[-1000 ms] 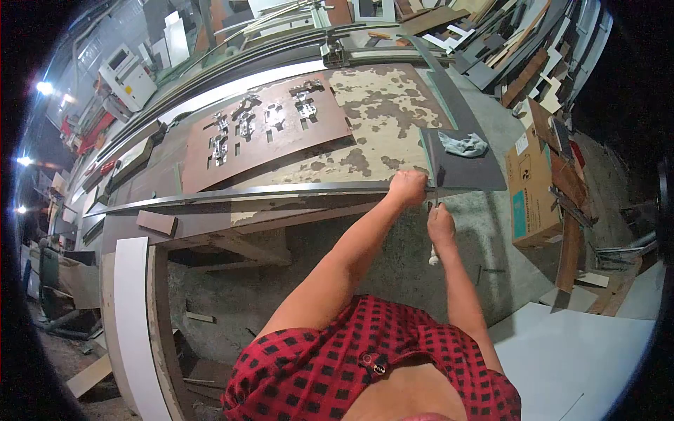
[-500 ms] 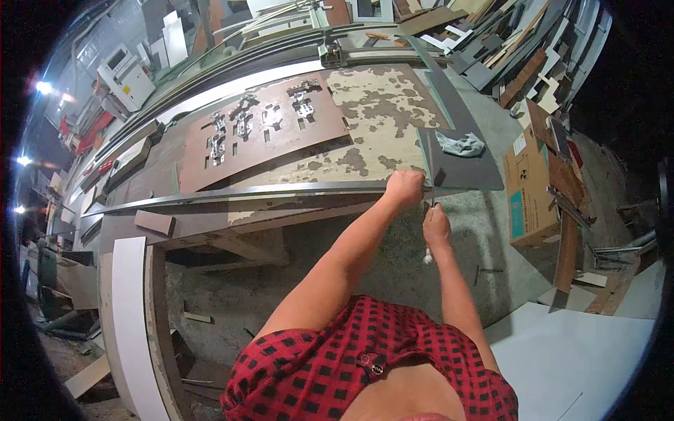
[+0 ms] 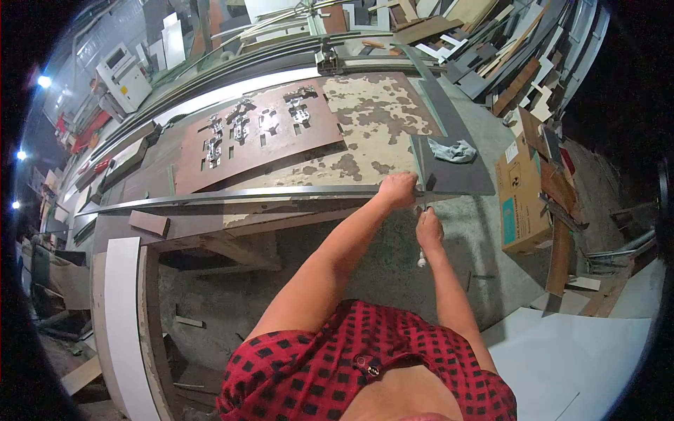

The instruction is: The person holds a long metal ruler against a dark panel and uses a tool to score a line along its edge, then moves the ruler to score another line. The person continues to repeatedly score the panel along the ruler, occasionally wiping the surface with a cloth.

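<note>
A long silver metal strip point(image 3: 239, 193) lies along the near edge of the worktable point(image 3: 354, 158). My left hand point(image 3: 399, 189) is closed round the strip near its right end. Just below and to the right, my right hand point(image 3: 429, 228) grips a slim tool point(image 3: 422, 262) with a whitish handle end showing under the fist. The tool's thin dark shaft points away from me, across the strip's end. Its exact kind is too small to tell. A crumpled pale cloth point(image 3: 453, 151) lies beyond my hands on a dark surface.
Metal hinges point(image 3: 239, 126) lie on a brown slotted panel point(image 3: 274, 144). A small brown block point(image 3: 149, 223) sits at the table's left. To the right stands a cardboard box point(image 3: 523, 196) with offcuts against it. A white sheet point(image 3: 569, 358) is at lower right.
The whole view has shifted slightly, so the table and hands appear a little further left. Both hands keep their grips; the right hand has moved slightly toward my body.
</note>
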`<state>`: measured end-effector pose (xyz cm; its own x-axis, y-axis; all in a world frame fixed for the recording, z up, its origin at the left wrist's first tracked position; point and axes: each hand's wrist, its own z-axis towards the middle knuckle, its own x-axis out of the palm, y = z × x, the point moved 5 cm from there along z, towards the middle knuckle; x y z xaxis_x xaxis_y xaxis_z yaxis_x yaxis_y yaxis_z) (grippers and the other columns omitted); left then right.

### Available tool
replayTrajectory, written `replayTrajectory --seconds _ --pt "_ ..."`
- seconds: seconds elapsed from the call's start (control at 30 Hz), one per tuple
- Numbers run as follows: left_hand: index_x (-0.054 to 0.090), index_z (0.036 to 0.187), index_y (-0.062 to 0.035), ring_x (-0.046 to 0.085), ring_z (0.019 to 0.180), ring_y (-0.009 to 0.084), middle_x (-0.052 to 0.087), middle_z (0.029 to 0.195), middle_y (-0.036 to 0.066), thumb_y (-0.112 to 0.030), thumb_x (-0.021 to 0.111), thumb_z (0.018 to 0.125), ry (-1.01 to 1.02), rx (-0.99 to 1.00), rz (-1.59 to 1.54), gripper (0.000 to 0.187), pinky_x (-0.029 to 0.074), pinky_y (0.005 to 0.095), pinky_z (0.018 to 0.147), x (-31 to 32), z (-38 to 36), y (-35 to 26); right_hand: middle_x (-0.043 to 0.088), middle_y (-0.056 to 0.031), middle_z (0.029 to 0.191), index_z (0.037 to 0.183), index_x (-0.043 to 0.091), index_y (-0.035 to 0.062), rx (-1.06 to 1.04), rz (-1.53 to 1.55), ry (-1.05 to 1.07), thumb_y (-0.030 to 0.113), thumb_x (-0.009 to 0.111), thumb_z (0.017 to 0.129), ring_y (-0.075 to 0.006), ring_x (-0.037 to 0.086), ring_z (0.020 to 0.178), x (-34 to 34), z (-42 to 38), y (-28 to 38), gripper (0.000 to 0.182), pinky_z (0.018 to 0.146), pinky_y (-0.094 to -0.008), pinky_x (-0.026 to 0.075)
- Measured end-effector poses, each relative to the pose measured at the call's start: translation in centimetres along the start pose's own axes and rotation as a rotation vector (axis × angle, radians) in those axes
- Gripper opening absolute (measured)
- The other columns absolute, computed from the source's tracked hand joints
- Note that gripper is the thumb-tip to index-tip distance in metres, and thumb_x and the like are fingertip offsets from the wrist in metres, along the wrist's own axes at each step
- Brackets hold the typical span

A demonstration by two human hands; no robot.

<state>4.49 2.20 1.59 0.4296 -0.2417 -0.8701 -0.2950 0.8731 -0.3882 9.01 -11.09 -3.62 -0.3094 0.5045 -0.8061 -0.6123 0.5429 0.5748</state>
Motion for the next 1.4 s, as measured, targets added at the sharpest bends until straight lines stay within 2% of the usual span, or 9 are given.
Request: replayTrajectory --seconds 0.23,0.3,0.4,0.73,0.9,0.97,1.1,1.23,1.4 --pt "0.061 0.078 -0.0082 0.060 0.074 0.0317 0.061 0.074 0.014 -0.024 0.063 0.065 0.134 0.042 0.176 0.021 0.047 0.0403 0.067 -1.4 -1.3 -0.3 0.057 -0.0254 0.078 0.087 0.048 -0.0011 0.034 0.031 0.020 0.029 0.041 0.087 -0.0436 0.055 0.076 -0.5 -0.3 0.8 0.031 0.064 -0.0491 0.042" --pt "0.060 0.081 -0.0076 0.061 0.077 0.0291 0.062 0.078 0.014 -0.035 0.066 0.066 0.141 0.012 0.130 0.032 0.047 0.0400 0.067 -1.1 -1.4 0.1 0.058 -0.0240 0.075 0.085 0.048 -0.0001 0.024 0.041 -0.004 0.031 0.042 0.088 -0.0437 0.055 0.073 -0.5 -0.1 0.9 0.032 0.062 -0.0505 0.042" --pt "0.062 0.073 -0.0077 0.061 0.071 0.0307 0.061 0.072 0.015 -0.032 0.062 0.066 0.077 0.028 0.086 0.025 0.047 0.0412 0.063 -0.6 -1.2 0.4 0.058 -0.0238 0.074 0.083 0.048 0.0001 0.029 0.031 0.006 0.031 0.041 0.088 -0.0436 0.055 0.071 -0.4 -0.3 0.5 0.032 0.061 -0.0504 0.042" --pt "0.063 0.078 -0.0101 0.061 0.074 0.0295 0.063 0.075 0.012 -0.038 0.063 0.068 0.158 -0.040 0.166 0.030 0.049 0.0393 0.066 -0.9 -1.1 0.0 0.056 -0.0233 0.069 0.079 0.047 0.0003 0.009 0.076 -0.014 0.031 0.042 0.088 -0.0432 0.055 0.067 -0.3 -3.0 -0.7 0.032 0.058 -0.0498 0.041" --pt "0.063 0.080 -0.0097 0.061 0.076 0.0286 0.063 0.077 0.012 -0.038 0.063 0.067 0.221 -0.058 0.186 0.031 0.048 0.0390 0.067 -0.5 -0.9 0.0 0.052 -0.0225 0.062 0.078 0.045 -0.0010 0.032 0.077 0.006 0.029 0.043 0.089 -0.0414 0.053 0.060 0.5 -8.3 -3.5 0.032 0.052 -0.0452 0.040" --pt "0.063 0.078 -0.0095 0.061 0.075 0.0288 0.063 0.075 0.012 -0.038 0.063 0.067 0.206 -0.053 0.182 0.030 0.048 0.0392 0.067 -0.6 -0.8 0.0 0.056 -0.0228 0.066 0.082 0.046 0.0016 0.026 0.090 0.011 0.030 0.043 0.088 -0.0433 0.054 0.062 1.0 -8.3 -3.8 0.029 0.054 -0.0509 0.040" --pt "0.063 0.077 -0.0098 0.061 0.073 0.0292 0.062 0.073 0.012 -0.037 0.063 0.067 0.154 -0.037 0.151 0.029 0.048 0.0396 0.065 -0.4 -0.9 0.3 0.055 -0.0234 0.065 0.081 0.046 0.0008 0.042 0.086 0.008 0.031 0.042 0.088 -0.0434 0.054 0.063 0.5 -6.1 -2.0 0.031 0.055 -0.0506 0.040" --pt "0.064 0.077 -0.0099 0.062 0.074 0.0284 0.063 0.074 0.013 -0.028 0.063 0.066 0.172 -0.041 0.164 0.021 0.048 0.0393 0.066 -0.5 -1.1 0.1 0.055 -0.0234 0.065 0.079 0.047 0.0003 -0.010 0.098 -0.023 0.032 0.042 0.088 -0.0436 0.054 0.064 1.0 -2.4 -1.3 0.033 0.055 -0.0496 0.040" --pt "0.064 0.076 -0.0095 0.061 0.076 0.0284 0.063 0.076 0.013 -0.028 0.063 0.066 0.168 -0.076 0.118 0.022 0.048 0.0396 0.066 -1.1 -1.4 -0.2 0.055 -0.0231 0.065 0.077 0.047 -0.0004 -0.039 0.135 -0.013 0.031 0.043 0.088 -0.0430 0.054 0.063 0.6 -4.7 -2.2 0.033 0.055 -0.0486 0.040"
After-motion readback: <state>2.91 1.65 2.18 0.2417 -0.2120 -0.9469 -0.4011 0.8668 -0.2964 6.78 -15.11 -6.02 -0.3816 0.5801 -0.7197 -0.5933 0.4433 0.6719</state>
